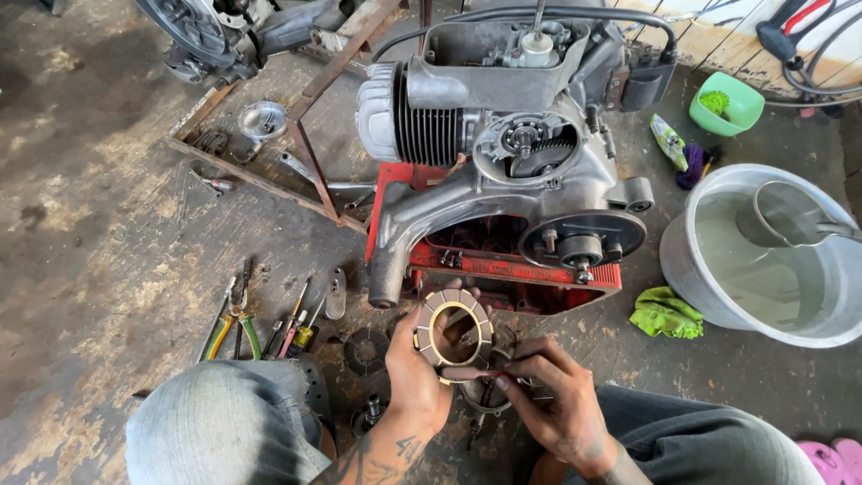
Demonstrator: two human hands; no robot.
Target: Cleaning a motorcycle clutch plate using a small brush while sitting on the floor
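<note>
The engine, a grey air-cooled block with its side cover off, stands on a red stand on the stained concrete floor, and everything else sits around it: to the engine's right a big metal basin with a ladle resting in it, a green rag on the floor between basin and stand, a small green tub further back on that side, and to the engine's lower left a scatter of pliers and screwdrivers. Directly in front of the engine, just below the red stand, the person holds up a ring-shaped clutch friction plate, tan pads around an open centre. The left hand grips it at its left edge, thumb on the face and fingers closed behind it, holding it tilted toward the camera. The right hand has its fingers pinched narrow on the plate's lower rim, seemingly around a small reddish-tipped tool; what exactly it is I cannot tell. To do this well, I judge the plate should stay steady in the left hand while the right works lightly along the edge, checking each pad for wear or glazing, and greasy fingertips should stay off the pad faces. Other dark round parts lie on the floor under the hands, in front of the engine, so keeping them in order would likely help.
</note>
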